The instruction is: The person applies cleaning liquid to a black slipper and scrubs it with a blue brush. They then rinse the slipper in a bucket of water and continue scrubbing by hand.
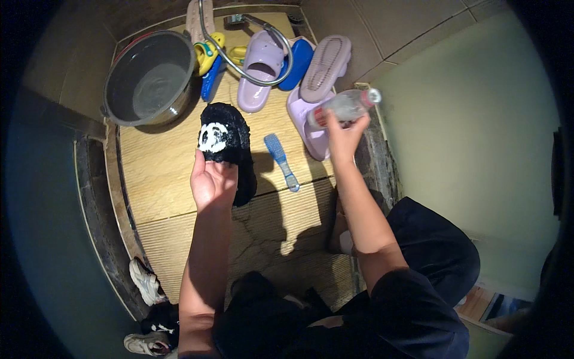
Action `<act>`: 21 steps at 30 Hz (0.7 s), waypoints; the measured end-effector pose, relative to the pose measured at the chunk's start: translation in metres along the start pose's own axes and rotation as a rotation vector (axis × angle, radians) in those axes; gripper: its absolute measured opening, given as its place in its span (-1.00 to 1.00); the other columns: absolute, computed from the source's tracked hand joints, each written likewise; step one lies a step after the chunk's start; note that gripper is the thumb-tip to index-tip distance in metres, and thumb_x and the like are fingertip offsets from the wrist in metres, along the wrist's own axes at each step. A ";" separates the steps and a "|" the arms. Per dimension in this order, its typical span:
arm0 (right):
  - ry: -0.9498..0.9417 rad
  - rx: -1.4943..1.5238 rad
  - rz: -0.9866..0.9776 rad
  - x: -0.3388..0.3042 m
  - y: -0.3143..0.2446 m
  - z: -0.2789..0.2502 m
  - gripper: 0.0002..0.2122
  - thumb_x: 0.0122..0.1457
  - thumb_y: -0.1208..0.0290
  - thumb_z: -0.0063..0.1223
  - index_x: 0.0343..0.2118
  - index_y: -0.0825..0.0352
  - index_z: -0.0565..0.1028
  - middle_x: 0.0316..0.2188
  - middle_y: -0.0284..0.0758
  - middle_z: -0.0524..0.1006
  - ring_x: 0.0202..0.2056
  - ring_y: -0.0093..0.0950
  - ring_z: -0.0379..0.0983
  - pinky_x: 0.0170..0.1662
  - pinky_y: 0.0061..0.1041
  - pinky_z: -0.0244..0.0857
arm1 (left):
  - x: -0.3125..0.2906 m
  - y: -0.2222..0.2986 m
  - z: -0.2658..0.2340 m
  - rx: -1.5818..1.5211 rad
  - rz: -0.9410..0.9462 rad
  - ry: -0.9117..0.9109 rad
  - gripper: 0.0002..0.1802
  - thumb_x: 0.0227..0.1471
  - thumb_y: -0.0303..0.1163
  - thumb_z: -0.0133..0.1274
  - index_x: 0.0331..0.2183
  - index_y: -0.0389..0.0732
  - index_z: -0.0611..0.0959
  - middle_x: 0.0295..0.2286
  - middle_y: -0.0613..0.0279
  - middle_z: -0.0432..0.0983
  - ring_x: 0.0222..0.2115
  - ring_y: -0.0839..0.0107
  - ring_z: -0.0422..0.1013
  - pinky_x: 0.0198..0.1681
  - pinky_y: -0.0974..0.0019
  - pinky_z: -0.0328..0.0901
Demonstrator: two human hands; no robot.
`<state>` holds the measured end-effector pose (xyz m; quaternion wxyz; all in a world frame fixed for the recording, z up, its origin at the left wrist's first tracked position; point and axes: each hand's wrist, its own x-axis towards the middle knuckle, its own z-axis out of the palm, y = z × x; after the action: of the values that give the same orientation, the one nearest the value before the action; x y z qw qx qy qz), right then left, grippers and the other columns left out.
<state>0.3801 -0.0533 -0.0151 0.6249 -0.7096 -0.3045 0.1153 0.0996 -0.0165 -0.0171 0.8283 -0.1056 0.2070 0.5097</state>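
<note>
My left hand (214,182) grips a black slipper (242,149) with a white face-like design on its strap. The fingers go in under the strap and are hidden there, while the thumb lies on the outside. In my right hand (345,139) is a clear plastic bottle (347,106) with a reddish label, tilted with its neck toward the right wall. Its contents are hard to make out. Between my hands, a blue brush (281,161) lies on the floor, touched by neither. Just beyond the bottle are lilac slippers (308,128).
A dark grey basin (149,81) holding some water stands at the far left. A metal shower hose (266,82) loops over another lilac slipper (257,90). Yellow clogs (209,54) and a blue slipper (297,66) lie nearby. Sneakers (146,281) sit along the left wall.
</note>
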 end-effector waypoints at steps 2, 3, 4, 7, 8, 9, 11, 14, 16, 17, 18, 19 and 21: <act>0.098 0.160 -0.033 0.033 -0.004 -0.026 -0.28 -0.01 0.53 0.31 0.12 0.37 0.02 0.03 -0.13 0.27 0.02 -0.36 0.32 0.11 -0.37 0.23 | 0.005 -0.015 0.009 0.034 -0.007 0.069 -0.50 0.31 -0.08 -0.27 0.08 -0.22 0.43 -0.01 0.08 0.47 0.03 0.09 0.36 0.14 0.00 0.21; 0.189 0.073 -0.123 0.058 0.016 -0.047 -0.32 0.01 0.55 0.30 0.10 0.39 0.05 0.03 -0.12 0.27 0.03 -0.35 0.32 0.12 -0.36 0.22 | 0.006 -0.031 0.025 0.071 -0.021 0.144 -0.51 0.30 -0.09 -0.25 0.07 -0.22 0.44 -0.01 0.08 0.47 0.03 0.10 0.36 0.14 0.00 0.21; 0.242 -0.035 -0.104 0.071 0.018 -0.061 -0.32 0.01 0.54 0.30 0.10 0.41 0.06 0.04 -0.12 0.26 0.05 -0.35 0.31 0.14 -0.35 0.22 | 0.007 -0.044 0.037 0.116 -0.020 0.225 -0.52 0.30 -0.10 -0.23 0.07 -0.22 0.45 -0.01 0.09 0.47 0.03 0.10 0.35 0.14 0.00 0.20; 0.335 -0.122 -0.088 0.101 0.024 -0.093 -0.30 0.01 0.50 0.32 0.13 0.42 0.07 0.06 -0.10 0.25 0.07 -0.33 0.29 0.15 -0.34 0.20 | 0.026 -0.085 0.041 0.105 -0.157 -0.102 -0.60 0.25 -0.11 -0.12 0.00 -0.14 0.50 -0.10 0.20 0.52 -0.06 0.23 0.41 0.08 0.14 0.26; 0.361 -0.135 -0.078 0.112 0.025 -0.103 -0.29 0.01 0.49 0.33 0.13 0.43 0.06 0.06 -0.11 0.25 0.08 -0.32 0.28 0.16 -0.34 0.20 | 0.035 -0.102 0.045 0.098 -0.232 -0.139 -0.60 0.26 -0.11 -0.13 0.00 -0.14 0.50 -0.09 0.22 0.52 -0.06 0.24 0.41 0.07 0.14 0.26; 0.396 -0.159 -0.070 0.124 0.029 -0.118 -0.28 0.01 0.48 0.33 0.14 0.43 0.06 0.06 -0.11 0.25 0.09 -0.32 0.26 0.16 -0.34 0.20 | 0.040 -0.130 0.062 0.093 -0.221 -0.006 -0.60 0.27 -0.09 -0.16 0.00 -0.10 0.50 -0.10 0.26 0.52 -0.10 0.27 0.42 0.02 0.17 0.27; 0.442 -0.143 -0.078 0.147 0.040 -0.140 -0.28 0.00 0.44 0.35 0.14 0.43 0.09 0.06 -0.10 0.25 0.10 -0.29 0.24 0.16 -0.32 0.19 | 0.060 -0.170 0.078 0.956 0.049 -0.162 -0.63 0.25 -0.15 -0.13 -0.01 -0.11 0.48 -0.15 0.28 0.54 -0.16 0.28 0.44 0.01 0.20 0.26; 0.467 -0.187 -0.093 0.180 0.051 -0.154 -0.27 -0.03 0.37 0.38 0.13 0.44 0.14 0.08 -0.08 0.23 0.12 -0.24 0.21 0.17 -0.25 0.15 | 0.141 -0.232 0.019 0.849 -0.092 -0.593 -0.76 0.25 -0.23 -0.16 -0.16 -0.10 0.51 -0.33 0.31 0.55 -0.29 0.39 0.46 -0.13 0.36 0.30; 0.487 -0.297 -0.117 0.198 0.076 -0.178 -0.27 -0.05 0.33 0.40 0.12 0.44 0.17 0.09 -0.06 0.21 0.11 -0.20 0.20 0.18 -0.21 0.10 | 0.157 -0.282 0.026 0.333 -0.457 -0.478 -0.76 0.27 -0.20 -0.17 -0.21 -0.09 0.52 -0.39 0.34 0.55 -0.37 0.44 0.47 -0.24 0.41 0.33; 0.488 -0.355 -0.156 0.208 0.084 -0.185 -0.26 -0.06 0.30 0.41 0.11 0.43 0.18 0.09 -0.05 0.21 0.09 -0.18 0.20 0.18 -0.20 0.08 | 0.139 -0.297 0.069 0.253 -0.536 -0.349 -0.74 0.28 -0.15 -0.17 -0.20 -0.08 0.50 -0.37 0.36 0.55 -0.39 0.44 0.47 -0.27 0.40 0.34; 0.490 -0.408 -0.180 0.214 0.098 -0.191 -0.26 -0.07 0.28 0.41 0.11 0.43 0.20 0.09 -0.04 0.20 0.08 -0.16 0.20 0.18 -0.19 0.06 | 0.120 -0.312 0.108 0.182 -0.599 -0.204 -0.72 0.29 -0.11 -0.17 -0.18 -0.07 0.49 -0.35 0.37 0.55 -0.41 0.44 0.47 -0.30 0.38 0.34; 0.564 -0.547 -0.157 0.214 0.094 -0.181 -0.23 -0.08 0.26 0.43 0.12 0.41 0.19 0.04 -0.05 0.21 0.01 -0.16 0.21 0.15 -0.20 0.06 | 0.130 -0.327 0.106 0.203 -0.561 -0.138 -0.70 0.28 -0.09 -0.16 -0.15 -0.08 0.49 -0.31 0.35 0.56 -0.34 0.41 0.48 -0.24 0.34 0.34; 0.591 -0.518 -0.084 0.225 0.095 -0.181 -0.22 -0.11 0.25 0.44 0.11 0.41 0.19 -0.01 -0.08 0.23 -0.04 -0.20 0.22 0.11 -0.21 0.09 | 0.136 -0.360 0.117 0.217 -0.490 -0.050 -0.64 0.27 -0.12 -0.15 -0.02 -0.12 0.44 -0.12 0.25 0.52 -0.12 0.34 0.44 0.00 0.24 0.26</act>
<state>0.6835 -0.0746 -0.0225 0.4901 -0.8332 -0.1594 -0.2003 0.5007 -0.0275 0.0125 0.9384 -0.0508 0.2081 0.2712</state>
